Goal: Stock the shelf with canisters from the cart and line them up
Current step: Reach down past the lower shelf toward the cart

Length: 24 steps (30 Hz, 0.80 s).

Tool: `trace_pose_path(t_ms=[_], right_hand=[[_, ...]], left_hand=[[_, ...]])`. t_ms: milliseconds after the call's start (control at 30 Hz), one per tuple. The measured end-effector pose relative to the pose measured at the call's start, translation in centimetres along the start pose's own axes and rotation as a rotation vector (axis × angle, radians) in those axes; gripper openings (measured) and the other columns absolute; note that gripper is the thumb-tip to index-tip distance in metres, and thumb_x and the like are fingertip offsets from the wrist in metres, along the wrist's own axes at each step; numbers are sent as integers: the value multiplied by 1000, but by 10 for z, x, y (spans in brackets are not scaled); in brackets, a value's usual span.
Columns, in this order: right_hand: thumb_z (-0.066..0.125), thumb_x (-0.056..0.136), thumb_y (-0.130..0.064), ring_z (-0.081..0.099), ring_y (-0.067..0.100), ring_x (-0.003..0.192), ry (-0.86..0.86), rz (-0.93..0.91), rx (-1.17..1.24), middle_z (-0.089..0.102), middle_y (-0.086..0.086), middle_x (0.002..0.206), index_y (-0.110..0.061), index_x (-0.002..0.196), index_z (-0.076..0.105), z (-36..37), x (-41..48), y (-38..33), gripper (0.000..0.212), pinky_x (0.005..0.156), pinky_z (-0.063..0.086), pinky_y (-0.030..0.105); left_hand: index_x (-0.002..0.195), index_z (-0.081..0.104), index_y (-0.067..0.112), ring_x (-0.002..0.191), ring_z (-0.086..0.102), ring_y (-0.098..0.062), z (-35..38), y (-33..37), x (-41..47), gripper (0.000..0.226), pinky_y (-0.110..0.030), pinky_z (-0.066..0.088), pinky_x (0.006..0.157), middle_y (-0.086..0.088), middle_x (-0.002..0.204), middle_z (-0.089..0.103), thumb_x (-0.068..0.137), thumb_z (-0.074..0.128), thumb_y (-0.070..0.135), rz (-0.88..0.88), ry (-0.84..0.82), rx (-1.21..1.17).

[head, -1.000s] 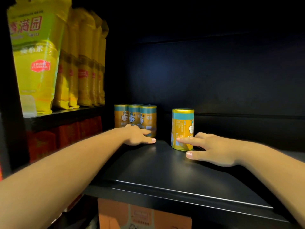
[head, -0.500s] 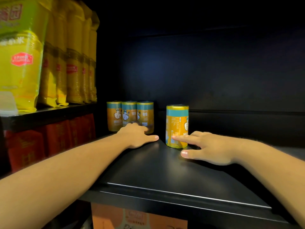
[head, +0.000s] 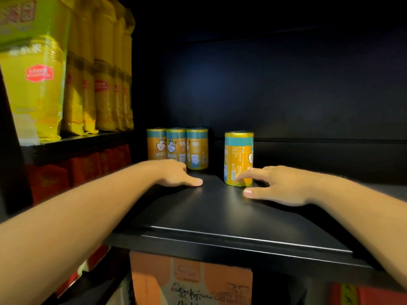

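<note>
Lining up looks like the step we are on. Three canisters (head: 177, 146) stand side by side, touching, at the back of the black shelf (head: 220, 216), a bit left of the middle of the frame. One lone canister (head: 238, 158) stands upright to the right of them, with a gap in between, and it sits closer to us than the row.

Our right hand (head: 279, 186) lies low on the shelf at the middle right. Its grip is wide and holds nothing; one fingertip (head: 240, 177) touches the bottom part of the lone canister, and the thumb points left along the shelf. Our left hand (head: 176, 175) rests on the shelf just in front of the row. Its grip is loose and holds nothing, with one finger pointing right.

We think the next move is to slide the lone canister left and back until it meets the row. A push down low should keep it from tipping. The left hand could steady the row. We cannot see the cart.

Yellow bags (head: 39, 73) fill the upper left, red packs (head: 88, 168) sit under them, and an orange box (head: 189, 280) is below the shelf.
</note>
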State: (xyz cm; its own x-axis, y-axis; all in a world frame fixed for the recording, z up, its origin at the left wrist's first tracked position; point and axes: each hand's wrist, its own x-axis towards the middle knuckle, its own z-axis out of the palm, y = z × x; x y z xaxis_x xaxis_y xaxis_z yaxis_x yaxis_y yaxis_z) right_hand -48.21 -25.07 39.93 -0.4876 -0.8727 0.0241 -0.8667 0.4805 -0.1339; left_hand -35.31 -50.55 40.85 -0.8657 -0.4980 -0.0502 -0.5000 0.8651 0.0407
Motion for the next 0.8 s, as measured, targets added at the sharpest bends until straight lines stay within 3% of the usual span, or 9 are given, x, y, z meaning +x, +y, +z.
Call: trace_pose_path(t_ms=[100,200,333,467,567,733,800], right_hand=[[32,72,-86,49,12,124,53,0,-20,49,-12,131,-53,146,38,1,1,-4,81,109,42,36],[29,72,-88,42,12,131,50,16,-54,49,-11,138,-50,149,38,6,0,-10,87,114,37,38],[17,67,-96,42,15,126,55,27,-63,55,-13,125,-48,150,36,17,2,-11,98,110,38,41],[12,57,-108,25,22,149,-16,72,-68,36,-15,159,-53,154,22,18,20,-12,112,121,24,50],[7,48,-110,21,28,151,-51,131,-84,29,-8,164,-51,157,17,20,37,-26,124,122,21,52],[19,82,-90,23,36,151,-85,248,-156,26,10,165,-38,161,17,18,67,-58,94,123,20,44],[19,86,-87,18,34,153,-118,299,-161,20,11,167,-37,161,14,17,80,-65,91,124,16,46]], left_hand=[[145,48,23,134,47,-21,0,-18,-25,68,-36,37,112,-1,150,48,95,45,69,34,-2,-10],[155,34,28,145,35,-25,17,-28,-49,68,-41,28,119,-3,161,33,99,34,67,38,19,-46],[158,25,35,152,22,-22,34,-34,-67,65,-43,19,123,5,166,21,101,27,66,41,75,-130],[154,29,44,149,27,-24,34,-34,-72,63,-47,22,117,8,163,28,97,29,70,18,109,-141],[152,31,44,146,31,-26,34,-33,-72,62,-48,23,114,5,160,32,96,31,71,16,111,-153],[151,33,45,145,30,-24,34,-37,-71,62,-46,23,113,6,159,33,95,33,72,22,118,-181],[150,34,45,144,31,-24,34,-37,-72,62,-45,24,111,6,158,35,95,34,72,19,123,-197]])
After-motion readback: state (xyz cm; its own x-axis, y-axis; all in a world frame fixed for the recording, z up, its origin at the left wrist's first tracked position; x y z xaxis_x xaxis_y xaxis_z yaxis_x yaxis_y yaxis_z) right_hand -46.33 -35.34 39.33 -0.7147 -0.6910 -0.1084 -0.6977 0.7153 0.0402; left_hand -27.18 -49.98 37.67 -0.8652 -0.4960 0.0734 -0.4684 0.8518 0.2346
